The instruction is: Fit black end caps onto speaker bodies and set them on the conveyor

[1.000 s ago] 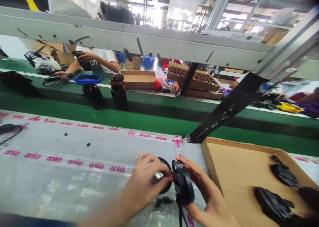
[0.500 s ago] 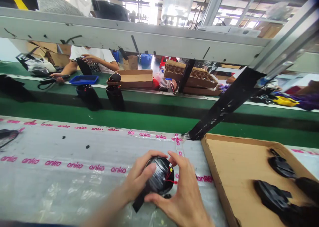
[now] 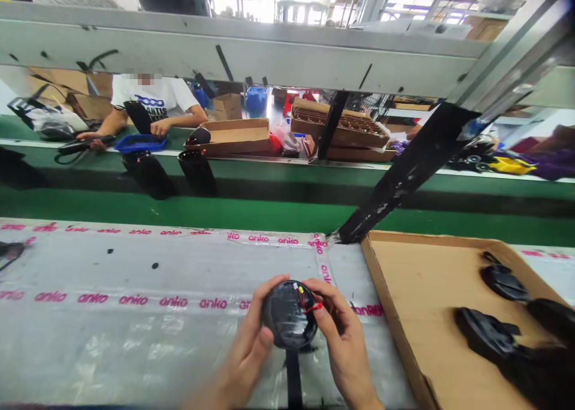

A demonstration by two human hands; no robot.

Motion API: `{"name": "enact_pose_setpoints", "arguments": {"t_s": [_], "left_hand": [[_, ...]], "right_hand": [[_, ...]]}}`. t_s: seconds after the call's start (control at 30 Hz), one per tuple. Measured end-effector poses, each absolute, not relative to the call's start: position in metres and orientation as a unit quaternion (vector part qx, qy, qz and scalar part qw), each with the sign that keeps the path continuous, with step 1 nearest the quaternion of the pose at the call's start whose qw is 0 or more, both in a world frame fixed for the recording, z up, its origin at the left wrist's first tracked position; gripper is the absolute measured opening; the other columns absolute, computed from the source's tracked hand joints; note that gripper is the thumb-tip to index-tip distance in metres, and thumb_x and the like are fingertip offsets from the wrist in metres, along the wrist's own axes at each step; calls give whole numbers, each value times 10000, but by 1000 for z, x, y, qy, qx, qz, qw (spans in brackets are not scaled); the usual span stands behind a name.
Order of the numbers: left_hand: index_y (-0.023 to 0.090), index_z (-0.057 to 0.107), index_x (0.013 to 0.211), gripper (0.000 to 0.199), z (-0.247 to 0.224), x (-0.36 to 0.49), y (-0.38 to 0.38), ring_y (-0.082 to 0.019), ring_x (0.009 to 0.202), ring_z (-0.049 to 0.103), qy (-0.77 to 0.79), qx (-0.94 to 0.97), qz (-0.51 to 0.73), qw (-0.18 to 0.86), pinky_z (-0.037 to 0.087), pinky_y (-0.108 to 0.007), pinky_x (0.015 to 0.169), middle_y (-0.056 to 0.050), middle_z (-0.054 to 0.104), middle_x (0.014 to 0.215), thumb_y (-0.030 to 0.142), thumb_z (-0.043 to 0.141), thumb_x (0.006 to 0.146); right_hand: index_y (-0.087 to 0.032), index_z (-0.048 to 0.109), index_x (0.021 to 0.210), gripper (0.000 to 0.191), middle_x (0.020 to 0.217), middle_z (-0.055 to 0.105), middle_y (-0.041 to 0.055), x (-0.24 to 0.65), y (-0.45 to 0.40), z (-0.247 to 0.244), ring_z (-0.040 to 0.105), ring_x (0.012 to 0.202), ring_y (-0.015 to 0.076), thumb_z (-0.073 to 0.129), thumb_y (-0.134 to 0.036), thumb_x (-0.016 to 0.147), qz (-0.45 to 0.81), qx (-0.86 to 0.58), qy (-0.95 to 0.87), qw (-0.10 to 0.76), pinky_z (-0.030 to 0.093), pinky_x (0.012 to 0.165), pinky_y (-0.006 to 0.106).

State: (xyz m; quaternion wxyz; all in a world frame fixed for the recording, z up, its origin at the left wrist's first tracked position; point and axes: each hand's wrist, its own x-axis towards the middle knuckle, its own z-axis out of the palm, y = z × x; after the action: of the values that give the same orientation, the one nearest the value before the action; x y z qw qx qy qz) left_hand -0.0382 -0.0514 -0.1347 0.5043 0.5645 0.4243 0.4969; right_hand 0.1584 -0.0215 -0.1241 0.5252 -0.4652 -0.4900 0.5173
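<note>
Between both hands' fingers [image 3: 266, 338] sits a black disc [image 3: 287, 314].

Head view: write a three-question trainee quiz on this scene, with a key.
1. What two colours show on the wires on the round black part held between the left hand and the right hand?
2. True or false: a black strap runs down from the lower edge of the round black part.
3. Which is closer to the right hand: the cardboard tray or the blue tray?

Key: 1. Red and yellow. 2. True. 3. The cardboard tray.
</note>
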Motion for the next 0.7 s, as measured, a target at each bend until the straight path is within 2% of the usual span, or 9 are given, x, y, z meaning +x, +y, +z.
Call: {"name": "enact_pose_setpoints", "arguments": {"t_s": [0.07, 0.13, 0.23, 0.3, 0.4, 0.47, 0.5, 0.6, 0.7], "left_hand": [[282, 472, 1648, 912, -137, -54, -45, -386, 1510, 555, 417, 631, 452, 474, 459, -471, 1275, -140, 551, 1666, 735, 740, 902], [316, 528, 1620, 1040, -138, -68, -33, -397, 1439, 634, 414, 690, 419, 420, 513, -481, 1234, -139, 633, 1597, 656, 936, 726], [336, 582, 1575, 1069, -140, -80, -16, -366, 1293, 750, 377, 741, 437, 344, 604, -442, 1134, -119, 748, 1456, 574, 1010, 625], [331, 602, 1546, 1052, -140, -82, -12, -356, 1266, 766, 355, 742, 459, 337, 610, -434, 1120, -120, 767, 1421, 541, 1029, 607], [321, 585, 1530, 1010, -134, -79, -17, -380, 1398, 672, 349, 701, 442, 438, 527, -488, 1203, -152, 676, 1539, 611, 993, 653], [284, 566, 1531, 945, -130, -71, -25, -399, 1466, 596, 353, 644, 430, 526, 477, -517, 1232, -180, 589, 1616, 761, 847, 765], [262, 587, 1497, 849, -129, -65, -28, -391, 1463, 590, 364, 609, 442, 549, 469, -512, 1226, -180, 593, 1604, 795, 741, 854], [236, 673, 1272, 470, -130, -39, -35, -316, 1348, 650, 421, 506, 535, 529, 482, -448, 1162, -127, 719, 1410, 633, 498, 1093], [228, 675, 1216, 423, -135, -15, -38, -291, 1247, 687, 438, 457, 585, 507, 507, -415, 1091, -105, 753, 1326, 570, 447, 1120]], "right_hand": [[-325, 803, 1201, 341, 1214, 818, 35, 162, -21, -121, 752, 1103, 214, 786, -568, 962, 535, -459, -482, 520, 590, 975, 268], [-335, 800, 1227, 355, 1235, 818, 31, 163, -22, -122, 754, 1115, 214, 796, -564, 955, 557, -448, -480, 509, 594, 982, 265], [-339, 813, 1191, 303, 1253, 809, 27, 163, -25, -125, 732, 1200, 222, 780, -548, 974, 563, -440, -480, 509, 570, 1055, 276], [-343, 822, 1156, 277, 1264, 805, 26, 162, -27, -127, 710, 1260, 226, 769, -553, 982, 553, -442, -479, 519, 547, 1106, 287], [-343, 829, 1132, 290, 1281, 804, 33, 160, -29, -126, 709, 1287, 230, 785, -574, 962, 542, -452, -476, 526, 546, 1130, 292], [-333, 836, 1121, 309, 1255, 815, 43, 159, -29, -124, 729, 1263, 229, 800, -583, 944, 536, -457, -475, 528, 566, 1110, 281], [-327, 839, 1116, 315, 1226, 823, 47, 159, -28, -122, 746, 1234, 227, 808, -583, 936, 533, -458, -474, 530, 583, 1089, 276], [-315, 840, 1133, 338, 1168, 844, 59, 157, -29, -119, 792, 1137, 230, 830, -575, 917, 527, -460, -468, 540, 630, 1031, 284], [-318, 844, 1175, 367, 1238, 846, 73, 154, -36, -124, 801, 1169, 257, 833, -575, 913, 522, -475, -450, 547, 640, 1056, 328]]}}
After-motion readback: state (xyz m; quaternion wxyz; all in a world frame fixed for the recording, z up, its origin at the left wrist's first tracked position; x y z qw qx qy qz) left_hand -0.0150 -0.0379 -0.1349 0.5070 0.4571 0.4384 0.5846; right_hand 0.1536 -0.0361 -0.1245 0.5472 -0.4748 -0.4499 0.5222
